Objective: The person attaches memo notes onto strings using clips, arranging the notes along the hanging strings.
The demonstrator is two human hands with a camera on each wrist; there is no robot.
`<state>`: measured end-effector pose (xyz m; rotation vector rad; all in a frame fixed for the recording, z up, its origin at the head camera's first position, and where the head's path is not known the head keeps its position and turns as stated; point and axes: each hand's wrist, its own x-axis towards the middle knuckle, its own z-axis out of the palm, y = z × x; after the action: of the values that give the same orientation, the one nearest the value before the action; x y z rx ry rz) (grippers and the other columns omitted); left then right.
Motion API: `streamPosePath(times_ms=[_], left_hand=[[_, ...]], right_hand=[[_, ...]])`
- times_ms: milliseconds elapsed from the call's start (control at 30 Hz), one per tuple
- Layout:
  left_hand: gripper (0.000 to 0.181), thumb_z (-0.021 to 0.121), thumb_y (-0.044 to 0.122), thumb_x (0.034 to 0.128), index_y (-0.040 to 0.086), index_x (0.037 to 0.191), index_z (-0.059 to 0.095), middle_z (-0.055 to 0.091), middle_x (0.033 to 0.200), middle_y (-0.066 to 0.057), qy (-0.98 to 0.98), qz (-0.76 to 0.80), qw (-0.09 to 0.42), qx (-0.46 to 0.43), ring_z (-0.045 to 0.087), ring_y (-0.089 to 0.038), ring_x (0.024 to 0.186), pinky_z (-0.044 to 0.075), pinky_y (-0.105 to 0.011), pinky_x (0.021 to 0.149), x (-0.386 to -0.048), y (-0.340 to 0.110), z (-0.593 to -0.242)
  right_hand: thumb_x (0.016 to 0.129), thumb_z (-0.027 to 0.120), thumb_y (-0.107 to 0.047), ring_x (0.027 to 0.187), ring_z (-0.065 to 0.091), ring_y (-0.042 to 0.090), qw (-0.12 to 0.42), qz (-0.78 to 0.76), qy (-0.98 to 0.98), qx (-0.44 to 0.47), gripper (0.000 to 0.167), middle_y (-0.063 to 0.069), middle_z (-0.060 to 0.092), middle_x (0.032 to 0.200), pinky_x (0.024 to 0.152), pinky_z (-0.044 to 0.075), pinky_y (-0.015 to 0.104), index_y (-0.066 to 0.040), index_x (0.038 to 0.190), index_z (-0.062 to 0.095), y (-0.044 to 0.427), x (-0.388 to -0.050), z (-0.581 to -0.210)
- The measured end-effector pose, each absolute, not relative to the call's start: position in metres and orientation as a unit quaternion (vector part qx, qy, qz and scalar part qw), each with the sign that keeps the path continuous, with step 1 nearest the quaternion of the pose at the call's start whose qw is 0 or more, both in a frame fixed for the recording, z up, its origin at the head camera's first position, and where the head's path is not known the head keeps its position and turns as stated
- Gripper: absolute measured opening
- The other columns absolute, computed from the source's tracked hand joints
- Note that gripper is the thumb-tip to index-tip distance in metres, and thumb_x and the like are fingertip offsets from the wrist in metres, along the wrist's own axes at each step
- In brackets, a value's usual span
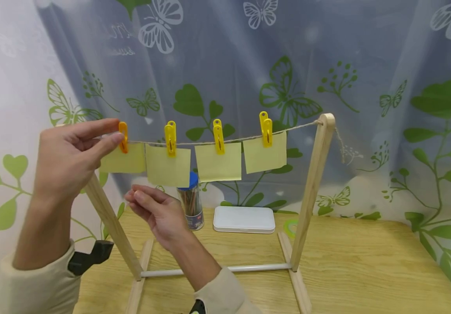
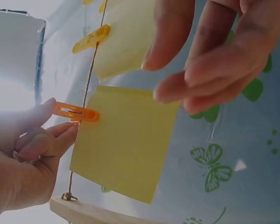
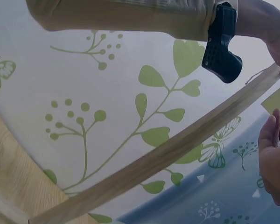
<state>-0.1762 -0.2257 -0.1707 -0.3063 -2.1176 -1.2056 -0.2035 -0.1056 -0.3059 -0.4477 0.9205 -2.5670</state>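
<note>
At the left end of a twine line (image 1: 201,143), my left hand (image 1: 66,159) pinches an orange clothespin (image 1: 123,137) between thumb and fingers. The clothespin (image 2: 77,112) sits over the twine and the top edge of a yellow paper note (image 2: 126,140). Below that note is my right hand (image 1: 162,216), its fingers loosely bent and holding nothing. Further right along the twine hang three more yellow notes (image 1: 168,168), each under a yellow clothespin (image 1: 171,139). In the right wrist view, only part of the right hand (image 3: 275,172) shows at the edge.
Two wooden posts (image 1: 313,192) hold the twine, joined low down by a white rod (image 1: 262,267). Behind the line stand a blue-lidded jar of pencils (image 1: 194,213), a white case (image 1: 244,219) and a green tape roll (image 1: 290,227) on the wooden table (image 1: 370,266). A patterned curtain (image 1: 225,65) hangs behind.
</note>
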Motion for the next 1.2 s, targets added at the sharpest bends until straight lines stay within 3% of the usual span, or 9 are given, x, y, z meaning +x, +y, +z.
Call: streamPosePath(times_ms=[333,633,833,967,1067,1200], left_hand=[[0.03,0.072,0.011,0.0837,0.004,0.113,0.07,0.069,0.085,0.027,-0.818,-0.46,0.327,-0.112,0.063,0.003,0.061,0.038,-0.016,0.043,-0.175,-0.23,-0.172],[0.03,0.072,0.01,0.0835,0.006,0.113,0.07,0.07,0.081,0.025,-0.819,-0.462,0.318,-0.12,0.062,0.003,0.057,0.04,-0.016,0.043,-0.175,-0.23,-0.174],[0.032,0.072,0.005,0.0825,0.002,0.114,0.069,0.072,0.096,0.019,-0.79,-0.492,0.334,-0.15,0.048,-0.003,0.042,0.033,-0.02,0.039,-0.176,-0.226,-0.176],[0.029,0.071,-0.005,0.079,-0.007,0.108,0.068,0.074,0.097,0.004,-0.697,-0.59,0.367,-0.18,0.043,-0.006,0.038,0.025,-0.02,0.037,-0.17,-0.221,-0.182],[0.02,0.065,-0.016,0.0771,-0.017,0.097,0.067,0.074,0.091,-0.007,-0.603,-0.636,0.408,-0.256,0.048,-0.007,0.041,0.028,-0.016,0.038,-0.164,-0.217,-0.197],[0.011,0.06,-0.021,0.0763,-0.018,0.086,0.066,0.074,0.086,-0.008,-0.584,-0.601,0.398,-0.373,0.056,-0.004,0.051,0.034,-0.016,0.039,-0.156,-0.212,-0.232]], right_hand=[[0.093,0.053,0.006,0.086,0.068,0.007,0.215,-0.868,0.41,-0.181,0.032,-0.003,0.07,0.089,0.086,0.053,0.022,0.015,0.124,0.054,-0.073,-0.206,-0.326],[0.093,0.058,-0.003,0.093,0.067,0.006,0.225,-0.828,0.476,-0.192,0.04,-0.007,0.07,0.096,0.095,0.05,0.027,0.012,0.129,0.051,-0.032,-0.207,-0.348],[0.09,0.065,-0.013,0.096,0.067,0.007,0.171,-0.784,0.559,-0.21,0.045,-0.007,0.07,0.1,0.093,0.051,0.028,0.011,0.127,0.053,0.022,-0.209,-0.365],[0.088,0.067,-0.016,0.094,0.068,0.008,0.112,-0.724,0.64,-0.229,0.042,0.002,0.07,0.106,0.087,0.053,0.026,0.008,0.122,0.059,0.069,-0.202,-0.375],[0.091,0.064,-0.014,0.095,0.068,0.007,0.081,-0.676,0.688,-0.251,0.037,0.016,0.067,0.112,0.084,0.054,0.024,0.008,0.121,0.059,0.108,-0.194,-0.381],[0.095,0.056,-0.01,0.098,0.066,0.005,0.072,-0.632,0.724,-0.265,0.035,0.004,0.068,0.112,0.082,0.055,0.024,0.011,0.123,0.055,0.159,-0.181,-0.387]])
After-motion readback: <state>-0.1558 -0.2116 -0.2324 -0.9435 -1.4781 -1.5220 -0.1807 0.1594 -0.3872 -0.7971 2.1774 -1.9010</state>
